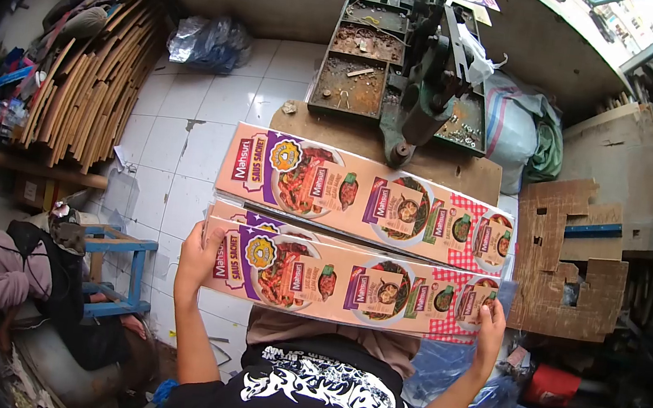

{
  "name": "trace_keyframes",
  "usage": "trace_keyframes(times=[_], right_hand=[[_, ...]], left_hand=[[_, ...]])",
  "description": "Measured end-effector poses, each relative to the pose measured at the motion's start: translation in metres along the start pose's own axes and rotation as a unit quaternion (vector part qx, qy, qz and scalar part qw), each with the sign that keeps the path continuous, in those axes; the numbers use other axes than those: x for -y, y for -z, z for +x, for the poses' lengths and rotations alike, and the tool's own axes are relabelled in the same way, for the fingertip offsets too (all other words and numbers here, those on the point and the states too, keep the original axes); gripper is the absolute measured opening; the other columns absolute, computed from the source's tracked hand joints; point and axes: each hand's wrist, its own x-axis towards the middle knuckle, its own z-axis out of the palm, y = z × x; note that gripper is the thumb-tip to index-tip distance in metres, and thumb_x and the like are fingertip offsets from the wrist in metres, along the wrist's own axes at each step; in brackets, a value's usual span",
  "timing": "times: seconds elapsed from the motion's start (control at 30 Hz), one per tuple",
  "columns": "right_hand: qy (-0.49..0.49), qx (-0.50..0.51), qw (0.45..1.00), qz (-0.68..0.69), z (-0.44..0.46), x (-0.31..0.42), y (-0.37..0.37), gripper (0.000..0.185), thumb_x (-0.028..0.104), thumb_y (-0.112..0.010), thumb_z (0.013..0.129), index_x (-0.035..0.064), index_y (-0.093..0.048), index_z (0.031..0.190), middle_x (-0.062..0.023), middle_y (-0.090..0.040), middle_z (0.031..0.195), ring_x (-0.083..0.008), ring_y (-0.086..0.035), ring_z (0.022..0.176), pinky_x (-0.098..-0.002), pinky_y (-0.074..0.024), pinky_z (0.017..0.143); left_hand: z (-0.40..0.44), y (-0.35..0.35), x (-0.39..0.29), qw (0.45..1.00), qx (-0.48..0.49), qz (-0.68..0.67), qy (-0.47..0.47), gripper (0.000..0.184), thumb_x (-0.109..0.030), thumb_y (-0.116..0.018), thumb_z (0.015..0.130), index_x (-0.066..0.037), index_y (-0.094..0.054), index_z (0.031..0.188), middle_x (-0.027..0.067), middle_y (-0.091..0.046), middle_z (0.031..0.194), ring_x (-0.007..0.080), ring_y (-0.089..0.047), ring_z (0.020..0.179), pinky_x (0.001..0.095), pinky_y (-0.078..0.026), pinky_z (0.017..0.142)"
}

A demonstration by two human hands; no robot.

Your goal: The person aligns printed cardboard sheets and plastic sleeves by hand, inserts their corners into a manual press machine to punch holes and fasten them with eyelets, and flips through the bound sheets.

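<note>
My left hand grips the left end of a stack of long printed sheets, with the thumb on top. At the other end, my right hand closes on the right edge of the same stack. The sheets are peach-coloured, with "Mahsuri Saus Sachet" lettering and pictures of food. Just beyond lies a second stack of matching sheets, resting on a brown board. The held stack is level, close in front of my body, and its back edge meets or slightly overlaps the far stack.
A green bench press stands behind the stacks, flanked by rusty trays of small metal parts. Cut boards lean at the left above a blue stool frame. Notched brown boards and a white sack are at the right.
</note>
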Motion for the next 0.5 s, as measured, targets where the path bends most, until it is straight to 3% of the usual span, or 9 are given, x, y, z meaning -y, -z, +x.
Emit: trace_keyframes(times=[0.2, 0.3, 0.43, 0.5], right_hand=[[-0.026, 0.023, 0.999, 0.034, 0.002, 0.012, -0.005, 0.031, 0.008, -0.048, 0.094, -0.0040, -0.054, 0.122, -0.0061, -0.062, 0.106, -0.0112, -0.057, 0.092, -0.0251, -0.0450, 0.083], [-0.027, 0.004, 0.999, 0.031, 0.000, 0.007, 0.000, 0.030, 0.006, -0.049, 0.093, -0.0044, -0.054, 0.121, -0.0068, -0.062, 0.107, -0.0114, -0.057, 0.093, -0.0252, -0.0452, 0.084], [-0.038, 0.001, 0.998, 0.052, -0.014, 0.013, 0.009, 0.032, 0.004, -0.049, 0.092, -0.0047, -0.054, 0.122, -0.0081, -0.062, 0.109, -0.0128, -0.059, 0.097, -0.0264, -0.0453, 0.087], [-0.020, 0.010, 0.997, 0.069, -0.021, 0.015, 0.022, 0.033, 0.004, -0.050, 0.093, -0.0044, -0.052, 0.124, -0.0082, -0.062, 0.111, -0.0136, -0.058, 0.099, -0.0271, -0.0448, 0.090]], left_hand=[[-0.001, 0.001, 0.006, 0.997, 0.024, -0.071, 0.033, 0.047, -0.042, -0.059, 0.096, 0.005, -0.059, 0.099, 0.0099, -0.067, 0.087, 0.0111, -0.060, 0.077, 0.0280, -0.050, 0.070], [-0.007, 0.008, 0.002, 0.998, 0.040, -0.014, 0.040, 0.044, -0.040, -0.059, 0.097, 0.004, -0.058, 0.097, 0.0080, -0.067, 0.084, 0.0103, -0.059, 0.076, 0.0278, -0.050, 0.069], [-0.027, 0.015, -0.002, 0.997, 0.044, -0.030, 0.059, 0.043, -0.039, -0.060, 0.097, 0.004, -0.058, 0.099, 0.0072, -0.066, 0.085, 0.0108, -0.059, 0.076, 0.0265, -0.049, 0.070], [-0.037, 0.016, -0.014, 0.987, 0.051, -0.144, 0.050, 0.039, -0.034, -0.059, 0.098, 0.003, -0.056, 0.108, 0.0076, -0.066, 0.093, 0.0112, -0.060, 0.079, 0.0251, -0.049, 0.071]])
